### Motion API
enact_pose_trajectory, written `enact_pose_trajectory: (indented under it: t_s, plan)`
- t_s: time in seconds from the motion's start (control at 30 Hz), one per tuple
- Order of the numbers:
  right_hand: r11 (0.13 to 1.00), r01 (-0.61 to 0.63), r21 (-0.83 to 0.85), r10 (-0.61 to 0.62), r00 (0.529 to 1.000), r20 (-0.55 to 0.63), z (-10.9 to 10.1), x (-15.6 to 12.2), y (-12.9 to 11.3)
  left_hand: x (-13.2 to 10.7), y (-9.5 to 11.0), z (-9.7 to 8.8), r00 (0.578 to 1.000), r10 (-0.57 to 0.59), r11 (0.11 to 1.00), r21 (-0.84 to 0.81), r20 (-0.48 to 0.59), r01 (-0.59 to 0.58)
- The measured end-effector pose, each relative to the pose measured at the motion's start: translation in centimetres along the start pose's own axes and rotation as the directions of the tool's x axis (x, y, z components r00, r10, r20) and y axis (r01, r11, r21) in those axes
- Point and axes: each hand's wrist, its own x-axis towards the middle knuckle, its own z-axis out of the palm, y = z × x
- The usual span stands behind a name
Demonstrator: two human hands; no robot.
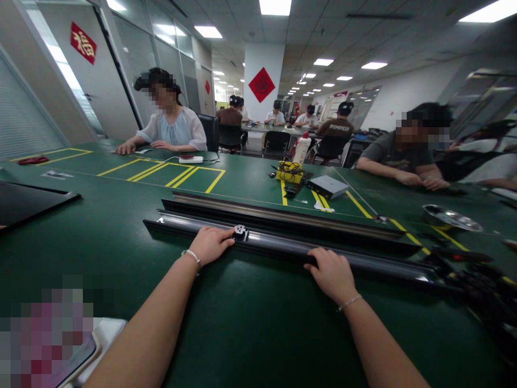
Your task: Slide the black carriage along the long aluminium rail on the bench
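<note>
Room nearest us — rails ahead
We can pass over the green tabletop (262, 334); the near rail (278, 240) and rear rail (291, 226) bar the far side, a black heap (480, 277) our right.

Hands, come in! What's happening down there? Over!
Left hand: at small black-and-white piece. Right hand: curled over near black rail. Far rail: lying close behind.

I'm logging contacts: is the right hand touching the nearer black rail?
Touching: the head view shows the right hand curled over the front edge of the nearer black rail.
</note>
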Motion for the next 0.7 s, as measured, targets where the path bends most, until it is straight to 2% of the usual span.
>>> enact_pose_trajectory:
  t_s: [0.33,0.7]
  plan:
    - [1.000,-0.008,0.000,0.008,1.000,0.003,-0.27,0.01,-0.18,0.01,0.86,0.88,0.996,0.026,1.000,-0.005,-0.083,-0.026]
    - [1.000,-0.018,0.014,0.018,1.000,0.002,-0.06,0.05,-0.19,0.22,0.61,0.93,0.998,0.015,0.999,0.031,-0.059,-0.013]
